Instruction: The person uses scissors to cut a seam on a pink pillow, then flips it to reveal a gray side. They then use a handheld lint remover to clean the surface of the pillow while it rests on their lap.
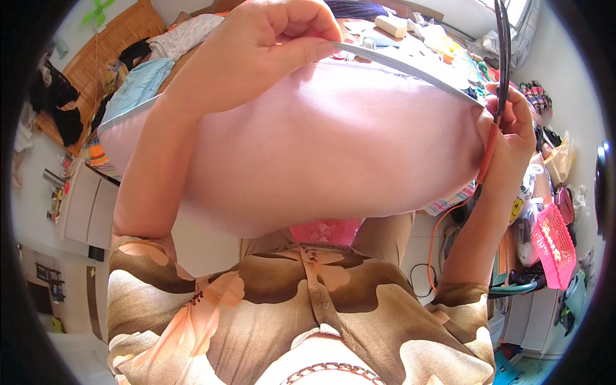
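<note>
Sheer pink fabric [308,159] is stretched out before me at chest height, with light passing through it. A narrow grey band [399,66] runs along its upper edge. My left hand [284,43] pinches this band between thumb and fingers near the middle. At the right end of the band, my right hand [505,115] grips the cloth. That hand also holds a dark metal tool [502,53] with two long arms pointing up and an orange-red sleeve on its lower part; its exact kind is unclear. An orange cord [432,245] hangs below the tool.
Behind the fabric, a cluttered surface bears a light blue cloth [139,86] and a pale box-like item [391,26]. A pink perforated basket [553,245] stands at right among plastic bags. Something bright pink [325,231] shows between my knees. A white cabinet [89,207] stands left.
</note>
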### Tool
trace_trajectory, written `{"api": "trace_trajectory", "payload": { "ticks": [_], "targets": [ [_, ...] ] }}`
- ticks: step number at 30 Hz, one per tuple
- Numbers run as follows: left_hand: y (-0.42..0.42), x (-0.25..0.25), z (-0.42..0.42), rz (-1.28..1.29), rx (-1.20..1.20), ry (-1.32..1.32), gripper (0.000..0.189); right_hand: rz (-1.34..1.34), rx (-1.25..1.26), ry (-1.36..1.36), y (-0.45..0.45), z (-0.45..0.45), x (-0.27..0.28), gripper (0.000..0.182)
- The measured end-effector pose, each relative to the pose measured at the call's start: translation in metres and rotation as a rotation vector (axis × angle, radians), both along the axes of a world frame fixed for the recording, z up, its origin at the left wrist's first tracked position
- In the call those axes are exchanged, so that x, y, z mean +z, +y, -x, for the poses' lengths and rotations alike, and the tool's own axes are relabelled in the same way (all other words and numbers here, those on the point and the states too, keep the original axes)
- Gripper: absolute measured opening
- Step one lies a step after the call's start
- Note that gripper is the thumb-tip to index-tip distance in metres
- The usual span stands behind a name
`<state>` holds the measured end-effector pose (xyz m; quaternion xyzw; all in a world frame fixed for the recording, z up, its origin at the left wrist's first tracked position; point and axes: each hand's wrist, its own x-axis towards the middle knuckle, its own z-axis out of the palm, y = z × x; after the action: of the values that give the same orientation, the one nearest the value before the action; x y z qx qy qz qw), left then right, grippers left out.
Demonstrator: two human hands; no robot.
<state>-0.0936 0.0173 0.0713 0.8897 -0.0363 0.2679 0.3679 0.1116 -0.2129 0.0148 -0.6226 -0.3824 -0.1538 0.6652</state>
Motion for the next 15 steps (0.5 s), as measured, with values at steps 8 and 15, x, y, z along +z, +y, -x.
{"api": "trace_trajectory", "payload": {
  "ticks": [8,15],
  "targets": [
    [0.010,0.004,0.008,-0.204,-0.043,0.021,0.017,0.009,0.017,0.003,0.000,-0.007,-0.002,0.036],
    [0.006,0.030,0.013,-0.286,-0.057,0.224,0.021,0.018,-0.001,0.008,0.000,-0.004,0.000,0.035]
  ]
}}
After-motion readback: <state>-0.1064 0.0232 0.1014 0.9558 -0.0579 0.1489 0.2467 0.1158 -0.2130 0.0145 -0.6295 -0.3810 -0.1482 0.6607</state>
